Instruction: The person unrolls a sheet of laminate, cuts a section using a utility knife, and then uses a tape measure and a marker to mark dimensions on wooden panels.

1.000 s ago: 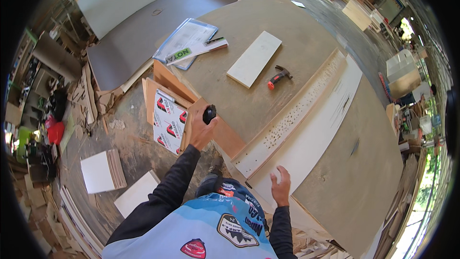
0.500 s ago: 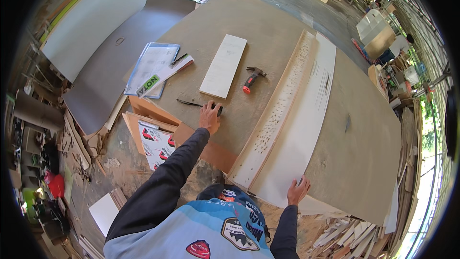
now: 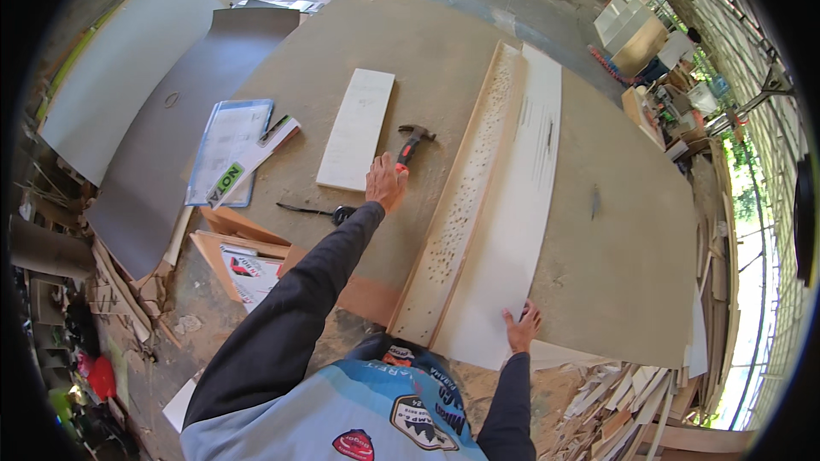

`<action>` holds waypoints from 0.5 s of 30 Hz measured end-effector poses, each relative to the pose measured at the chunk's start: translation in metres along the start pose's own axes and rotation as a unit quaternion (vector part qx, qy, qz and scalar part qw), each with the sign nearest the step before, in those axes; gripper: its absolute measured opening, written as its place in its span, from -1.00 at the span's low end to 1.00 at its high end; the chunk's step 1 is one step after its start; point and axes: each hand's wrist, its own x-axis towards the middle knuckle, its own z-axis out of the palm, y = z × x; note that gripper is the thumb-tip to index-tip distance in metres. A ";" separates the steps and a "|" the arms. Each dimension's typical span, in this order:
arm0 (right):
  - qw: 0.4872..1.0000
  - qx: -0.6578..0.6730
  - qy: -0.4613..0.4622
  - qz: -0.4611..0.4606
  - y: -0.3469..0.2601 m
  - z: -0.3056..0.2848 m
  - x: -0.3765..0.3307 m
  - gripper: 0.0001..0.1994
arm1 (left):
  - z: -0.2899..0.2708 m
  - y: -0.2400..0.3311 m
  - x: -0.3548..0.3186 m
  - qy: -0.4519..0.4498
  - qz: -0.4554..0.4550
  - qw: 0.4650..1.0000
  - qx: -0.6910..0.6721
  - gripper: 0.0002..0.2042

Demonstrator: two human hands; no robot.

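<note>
My left hand (image 3: 387, 182) reaches to the handle end of a claw hammer (image 3: 413, 143) with a black and red grip. Its fingers are stretched out, touching or nearly touching the handle, and the hammer lies flat on the table. Left of the hammer is a short white board (image 3: 357, 130). Below that board rests a black tape measure (image 3: 343, 215) with a strap. My right hand (image 3: 523, 326) has its fingers apart at the near right edge of a long white panel (image 3: 504, 230). Along the panel's left side runs a long shallow wooden channel (image 3: 451, 230), speckled with small brown marks.
A plastic document sleeve (image 3: 205, 149) and a white ruler-like strip (image 3: 272, 147) lie on the left of the large brown tabletop (image 3: 623, 205). A dark curved sheet (image 3: 184, 102) stands beyond. Wood offcuts (image 3: 589, 401) are heaped at the lower right.
My left hand has left the tape measure and moved right and away from me to the hammer's handle. My right hand has stayed by the panel's edge. The whole view has shifted slightly.
</note>
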 end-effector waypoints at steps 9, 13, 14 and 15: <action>0.999 0.030 -0.001 0.039 -0.007 0.000 0.007 -0.28 | 0.065 -0.001 0.061 -0.094 -0.127 0.978 0.134 -0.54; 0.997 0.036 -0.003 0.061 0.005 -0.003 0.002 -0.27 | 0.067 0.005 0.069 -0.150 -0.123 0.972 0.133 -0.61; 0.997 0.036 0.001 0.063 0.009 -0.003 0.002 -0.27 | 0.060 0.017 0.069 -0.172 -0.103 0.974 0.109 -0.61; 0.997 0.035 0.005 0.064 0.013 -0.005 0.003 -0.27 | 0.068 0.016 0.074 -0.175 -0.097 0.977 0.077 -0.60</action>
